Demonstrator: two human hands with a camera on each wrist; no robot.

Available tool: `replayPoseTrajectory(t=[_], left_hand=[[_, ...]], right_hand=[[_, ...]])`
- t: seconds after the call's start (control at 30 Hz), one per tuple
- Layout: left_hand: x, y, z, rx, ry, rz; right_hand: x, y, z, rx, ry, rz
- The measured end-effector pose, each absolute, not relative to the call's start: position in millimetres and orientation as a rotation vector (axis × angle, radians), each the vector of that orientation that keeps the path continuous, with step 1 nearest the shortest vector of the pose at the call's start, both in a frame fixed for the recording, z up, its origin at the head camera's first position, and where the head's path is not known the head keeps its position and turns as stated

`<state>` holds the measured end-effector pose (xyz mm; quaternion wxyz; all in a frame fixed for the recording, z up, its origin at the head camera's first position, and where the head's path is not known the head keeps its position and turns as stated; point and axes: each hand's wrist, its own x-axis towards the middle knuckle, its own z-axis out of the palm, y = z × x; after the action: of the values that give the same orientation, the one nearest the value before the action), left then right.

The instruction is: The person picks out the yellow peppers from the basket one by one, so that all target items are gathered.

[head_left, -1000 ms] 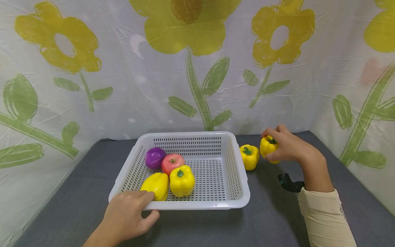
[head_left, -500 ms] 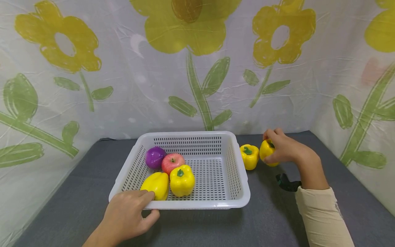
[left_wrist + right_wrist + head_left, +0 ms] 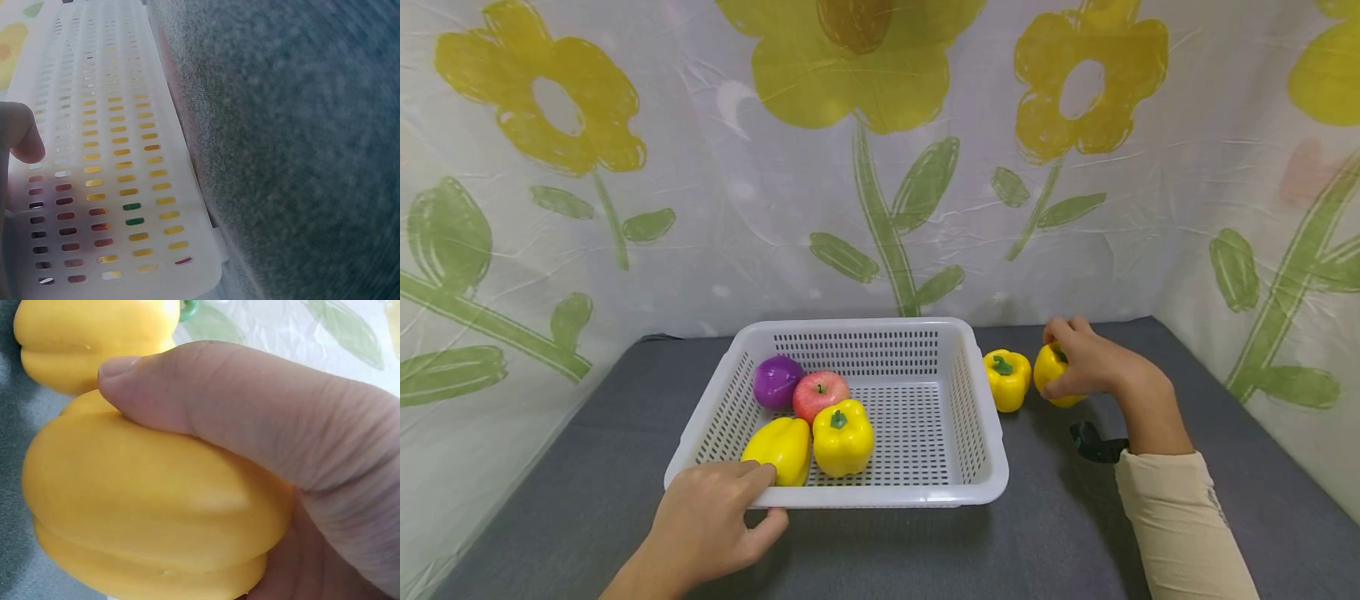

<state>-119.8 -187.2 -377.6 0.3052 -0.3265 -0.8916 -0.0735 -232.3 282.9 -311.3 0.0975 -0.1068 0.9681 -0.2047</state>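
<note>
My left hand (image 3: 707, 517) holds the near rim of a white perforated plastic basket (image 3: 895, 497), fingers over the edge and thumb outside. In the left wrist view that thumb (image 3: 25, 137) lies against the slotted wall. To the basket's right, my right hand (image 3: 1101, 362) grips a yellow bell pepper (image 3: 1049, 382) from above; up close the thumb (image 3: 181, 387) presses along the side of this pepper. Another yellow bell pepper (image 3: 1007, 383) stands between it and the basket. Inside the basket are two yellow bell peppers (image 3: 842, 446), a red apple (image 3: 820, 396) and a shiny purple onion (image 3: 777, 382).
A dark grey cloth (image 3: 610, 433) covers the table. Behind it hangs a pale curtain (image 3: 760, 250) printed with yellow flowers. A black device (image 3: 1097, 442) sits at my right wrist, beside a beige sleeve (image 3: 1180, 525).
My right hand has come slightly nearer and lower, with the gripped pepper shifting and tilting a little. The left hand and the basket have stayed in place.
</note>
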Motion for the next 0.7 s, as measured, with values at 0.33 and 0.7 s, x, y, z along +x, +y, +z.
replayPoseTrajectory(t=[0.33,0.7], left_hand=[[-120.5,-187.3,-378.1,-0.876,-2.340,-0.197],[-120.8,-187.0,-378.2,-0.881,-2.327,-0.197]], right_hand=[[-237.7,283.7,-317.9,-0.256,2.844,-0.569],[-238.9,284.5,-320.8,-0.237,2.813,-0.579]])
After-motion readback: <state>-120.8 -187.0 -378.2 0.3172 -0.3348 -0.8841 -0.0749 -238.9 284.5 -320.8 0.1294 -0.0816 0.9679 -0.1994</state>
